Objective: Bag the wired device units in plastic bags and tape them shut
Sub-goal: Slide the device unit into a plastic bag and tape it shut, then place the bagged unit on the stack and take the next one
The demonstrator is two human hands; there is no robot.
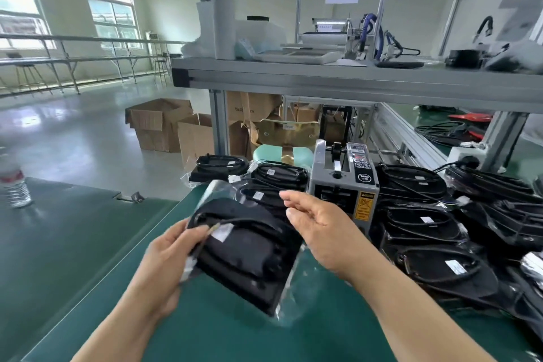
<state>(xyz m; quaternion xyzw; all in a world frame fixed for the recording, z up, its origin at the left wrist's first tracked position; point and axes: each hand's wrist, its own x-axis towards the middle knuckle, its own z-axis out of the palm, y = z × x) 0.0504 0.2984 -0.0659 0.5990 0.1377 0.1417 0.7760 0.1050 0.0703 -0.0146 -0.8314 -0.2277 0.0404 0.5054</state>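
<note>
A black wired device unit (246,253) in a clear plastic bag is held tilted above the green table (88,258). My left hand (170,261) grips its left edge, fingers curled round the bag and cable. My right hand (317,226) hovers at the unit's upper right, fingers loosely spread, holding nothing that I can make out. The grey tape dispenser (343,182) stands just behind my right hand.
Several bagged black units (423,220) are piled right of the dispenser, and others (276,173) lie behind the held one. A water bottle (16,185) stands at the far left. An aluminium shelf (352,79) spans overhead. Cardboard boxes (161,123) sit on the floor.
</note>
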